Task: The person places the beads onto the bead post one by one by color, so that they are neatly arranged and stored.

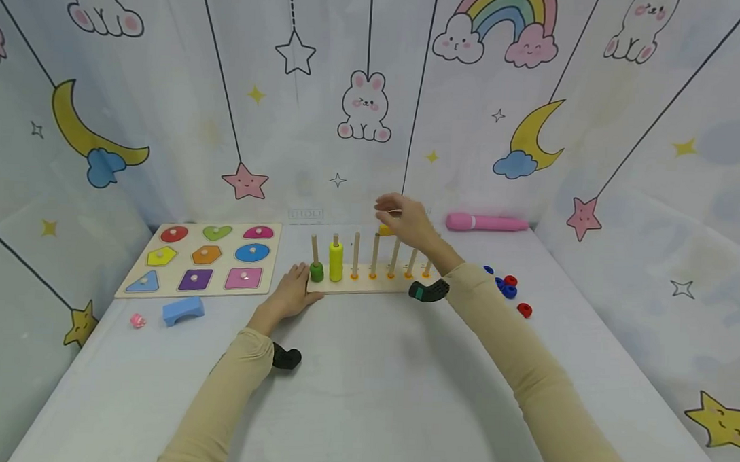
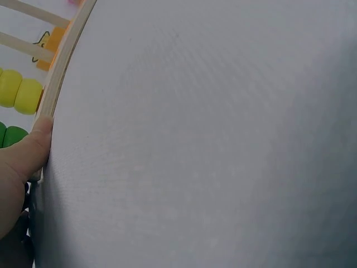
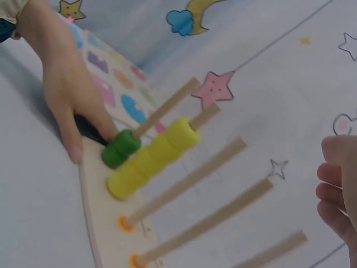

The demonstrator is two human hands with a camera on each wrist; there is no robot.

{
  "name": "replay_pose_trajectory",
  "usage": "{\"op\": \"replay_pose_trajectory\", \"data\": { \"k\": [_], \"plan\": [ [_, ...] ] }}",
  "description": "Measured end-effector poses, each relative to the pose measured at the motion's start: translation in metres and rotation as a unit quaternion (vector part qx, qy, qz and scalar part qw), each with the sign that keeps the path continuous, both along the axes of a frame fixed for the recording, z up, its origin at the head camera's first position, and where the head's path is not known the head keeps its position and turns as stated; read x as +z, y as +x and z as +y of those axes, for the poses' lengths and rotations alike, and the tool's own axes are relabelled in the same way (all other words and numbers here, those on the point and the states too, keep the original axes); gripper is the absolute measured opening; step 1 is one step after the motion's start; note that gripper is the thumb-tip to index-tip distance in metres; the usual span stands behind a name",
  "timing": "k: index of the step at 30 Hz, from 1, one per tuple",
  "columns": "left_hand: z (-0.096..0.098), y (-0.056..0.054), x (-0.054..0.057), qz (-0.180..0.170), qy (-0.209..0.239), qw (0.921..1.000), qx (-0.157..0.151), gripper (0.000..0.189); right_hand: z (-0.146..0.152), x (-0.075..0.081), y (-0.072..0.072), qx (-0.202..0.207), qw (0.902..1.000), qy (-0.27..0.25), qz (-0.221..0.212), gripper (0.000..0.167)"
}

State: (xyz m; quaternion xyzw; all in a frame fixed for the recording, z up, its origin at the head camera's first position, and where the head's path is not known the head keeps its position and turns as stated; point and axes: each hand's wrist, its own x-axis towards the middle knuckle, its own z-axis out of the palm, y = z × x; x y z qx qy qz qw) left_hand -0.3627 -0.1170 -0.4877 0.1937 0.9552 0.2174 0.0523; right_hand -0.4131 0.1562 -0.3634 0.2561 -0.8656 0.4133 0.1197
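"Pale wooden peg board [image 1: 368, 287]: where was it?"

"Toward the back of the white table [image 1: 352, 393], pegs upright. Two rounded green beads [image 1: 316, 272] sat low on the leftmost peg, a tall stack of yellow beads [image 1: 336, 262] on its neighbour. Slender bare wooden pegs [image 1: 355, 252] followed, orange rings at their feet."

"And the hands?"

"Apart. Left hand [image 1: 291, 291] was clamped on the board's left end, thumb against the front edge. Right hand [image 1: 407, 222] was raised near the peg tops, fingers loosely bent; nothing showed between them. An orange-yellow piece [image 1: 385, 229] showed just below it, beyond the board, shape partly hidden."

"Step in hand?"

"Bead-stacking, I judged: left hand steadying, right hand between pieces. Two pegs carried beads; the other visible ones had only their rings."

"What did the next move call for?"

"My reading: a steady board, one bead picked up, its hole squared over a peg. Loose blue beads [image 1: 509, 291] and red beads [image 1: 524, 310] lay right of the board, partly screened by the right sleeve [image 1: 495, 330]."
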Motion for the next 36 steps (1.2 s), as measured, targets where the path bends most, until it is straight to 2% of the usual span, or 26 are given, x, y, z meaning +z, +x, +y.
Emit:
{"op": "replay_pose_trajectory", "data": {
  "k": [4, 9, 12, 16, 20, 26, 31, 33, 36],
  "plan": [
    [0.0, 0.0, 0.0, -0.002, -0.001, 1.0, 0.0, 0.076, 0.042, 0.001, 0.002, -0.043, 0.9989, -0.019, -0.006, 0.03],
    [-0.001, 0.0, 0.0, -0.004, -0.007, 1.0, 0.004, 0.076, 0.102, -0.012, 0.003, -0.121, 0.9924, -0.003, -0.022, 0.034],
    [-0.002, -0.001, 0.0, -0.006, -0.01, 0.9999, 0.006, 0.076, 0.138, -0.021, 0.009, -0.163, 0.9853, 0.016, -0.049, 0.039],
    [-0.003, -0.001, 0.001, -0.009, -0.011, 0.9999, 0.008, 0.076, 0.183, -0.04, 0.021, -0.196, 0.9769, 0.042, -0.072, 0.044],
    [-0.002, -0.001, 0.0, -0.007, -0.011, 0.9999, 0.006, 0.076, 0.218, -0.062, 0.034, -0.223, 0.969, 0.063, -0.087, 0.042],
    [-0.002, -0.001, -0.001, -0.004, -0.01, 0.9999, 0.006, 0.075, 0.252, -0.087, 0.052, -0.261, 0.9552, 0.085, -0.111, 0.042],
    [-0.002, -0.002, -0.001, -0.004, -0.008, 1.0, 0.002, 0.075, 0.271, -0.1, 0.06, -0.291, 0.9453, 0.091, -0.115, 0.033],
    [-0.002, -0.002, -0.001, -0.002, -0.007, 1.0, 0.0, 0.075, 0.276, -0.104, 0.061, -0.287, 0.9449, 0.088, -0.13, 0.034],
    [-0.002, -0.002, -0.001, -0.001, -0.007, 1.0, 0.001, 0.076, 0.279, -0.106, 0.064, -0.254, 0.9477, 0.078, -0.176, 0.04]
  ]
}}
